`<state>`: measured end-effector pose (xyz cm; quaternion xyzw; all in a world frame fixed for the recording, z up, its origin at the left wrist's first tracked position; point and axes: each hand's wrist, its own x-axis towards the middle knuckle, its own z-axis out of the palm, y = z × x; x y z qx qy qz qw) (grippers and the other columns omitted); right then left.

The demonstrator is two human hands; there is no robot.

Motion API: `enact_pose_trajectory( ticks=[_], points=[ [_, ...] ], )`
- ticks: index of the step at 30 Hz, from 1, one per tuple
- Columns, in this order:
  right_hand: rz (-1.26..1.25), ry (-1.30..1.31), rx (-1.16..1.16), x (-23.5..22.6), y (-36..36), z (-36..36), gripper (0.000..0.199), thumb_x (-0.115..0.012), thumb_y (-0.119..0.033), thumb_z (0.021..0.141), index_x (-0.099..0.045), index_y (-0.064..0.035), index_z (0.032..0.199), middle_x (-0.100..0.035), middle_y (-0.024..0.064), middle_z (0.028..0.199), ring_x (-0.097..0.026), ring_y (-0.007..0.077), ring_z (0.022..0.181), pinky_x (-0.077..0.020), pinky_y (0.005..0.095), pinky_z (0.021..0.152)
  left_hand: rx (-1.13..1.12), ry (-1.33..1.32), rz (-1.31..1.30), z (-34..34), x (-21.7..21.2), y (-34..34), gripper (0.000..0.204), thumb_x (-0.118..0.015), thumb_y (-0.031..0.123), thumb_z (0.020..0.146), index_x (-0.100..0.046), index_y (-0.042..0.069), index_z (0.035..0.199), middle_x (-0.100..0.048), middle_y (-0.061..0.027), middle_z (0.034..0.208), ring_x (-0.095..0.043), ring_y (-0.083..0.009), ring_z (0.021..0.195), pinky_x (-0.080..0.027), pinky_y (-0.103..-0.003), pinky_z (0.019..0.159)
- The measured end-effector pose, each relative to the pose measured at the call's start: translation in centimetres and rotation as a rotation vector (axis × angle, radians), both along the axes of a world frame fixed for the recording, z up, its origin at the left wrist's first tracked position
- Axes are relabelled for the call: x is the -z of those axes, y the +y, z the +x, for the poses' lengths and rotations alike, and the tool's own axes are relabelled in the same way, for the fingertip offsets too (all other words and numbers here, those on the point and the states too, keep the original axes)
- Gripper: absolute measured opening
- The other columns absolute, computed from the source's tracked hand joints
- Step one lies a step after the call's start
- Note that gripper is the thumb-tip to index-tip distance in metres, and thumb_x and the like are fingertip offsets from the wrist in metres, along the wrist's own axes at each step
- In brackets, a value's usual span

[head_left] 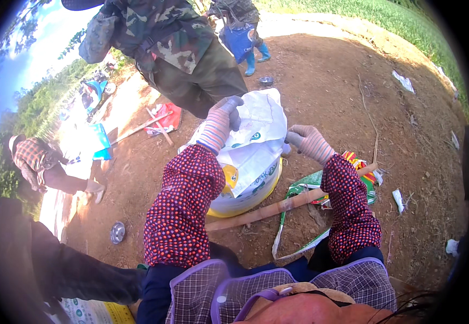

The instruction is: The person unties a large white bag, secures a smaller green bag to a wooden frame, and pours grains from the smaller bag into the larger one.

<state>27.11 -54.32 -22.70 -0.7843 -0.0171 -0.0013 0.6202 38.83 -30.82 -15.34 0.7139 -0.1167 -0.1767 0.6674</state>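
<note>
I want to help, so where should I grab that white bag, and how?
Pinch the white bag by its upper edge, probably from both sides: it looks thin and creased there. The left hand and right hand are at opposite edges.

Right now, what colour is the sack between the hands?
Mainly white sack with green and yellow print, head view.

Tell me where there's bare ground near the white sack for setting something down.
One wide patch is the bare soil bordered by the far metal bowl, white sack and thin stick. Another lies between the near metal bowl and left sleeve. It's crowded below right of the white sack: wooden pole, green-and-white sheeting, right sleeve.
</note>
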Motion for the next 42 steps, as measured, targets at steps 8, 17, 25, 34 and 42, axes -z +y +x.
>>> enact_pose_trajectory(
  ticks=[8,17,25,34,42],
  points=[
    [0.134,0.115,-0.09,1.8,-0.6,1.1,0.029,-0.06,-0.03,0.089,-0.068,-0.0024,0.086,-0.061,0.0028,0.069,-0.056,0.0114,0.059,-0.0463,0.0257,0.055,0.153,-0.023,-0.507,-1.2,-1.2,-2.1,0.03,-0.057,0.039,0.098,-0.064,0.01,0.098,-0.054,0.0012,0.069,-0.052,-0.0148,0.065,-0.043,-0.031,0.064],
    [0.068,0.073,-0.129,1.5,-0.5,1.2,0.031,-0.062,-0.033,0.09,-0.068,-0.0026,0.088,-0.062,0.0011,0.073,-0.057,0.0093,0.062,-0.0469,0.0239,0.055,0.211,-0.582,1.251,-2.9,1.0,-4.1,0.049,-0.065,0.037,0.087,-0.064,0.007,0.125,-0.071,-0.0168,0.105,-0.069,-0.0301,0.099,-0.051,-0.04,0.09],
    [0.114,0.1,-0.158,3.0,-1.6,1.5,0.032,-0.058,-0.033,0.091,-0.066,-0.0025,0.084,-0.059,0.0013,0.069,-0.056,0.0103,0.054,-0.0485,0.0256,0.054,0.587,0.132,-0.14,-2.6,-0.1,-2.9,0.016,-0.063,0.023,0.093,-0.068,0.01,0.102,-0.07,-0.0034,0.086,-0.06,-0.0154,0.065,-0.049,-0.031,0.065],
    [0.064,-0.01,-0.118,1.8,-0.7,0.9,0.033,-0.058,-0.033,0.092,-0.066,-0.0023,0.086,-0.061,0.0013,0.076,-0.057,0.0121,0.062,-0.05,0.0295,0.061,0.212,-0.778,0.92,-2.4,-0.2,-2.0,0.035,-0.056,0.037,0.097,-0.066,0.005,0.107,-0.07,-0.0144,0.089,-0.067,-0.0264,0.072,-0.053,-0.037,0.07],
    [-0.666,-0.324,0.311,3.6,-10.9,1.0,0.038,-0.054,-0.038,0.094,-0.063,-0.0033,0.083,-0.062,0.0208,0.078,-0.062,0.0385,0.076,-0.0485,0.0438,0.068,0.21,-0.853,1.488,-1.5,-5.7,4.0,0.043,-0.05,0.041,0.095,-0.071,0.005,0.106,-0.07,-0.0179,0.091,-0.068,-0.0325,0.086,-0.053,-0.042,0.078]
  ],
)
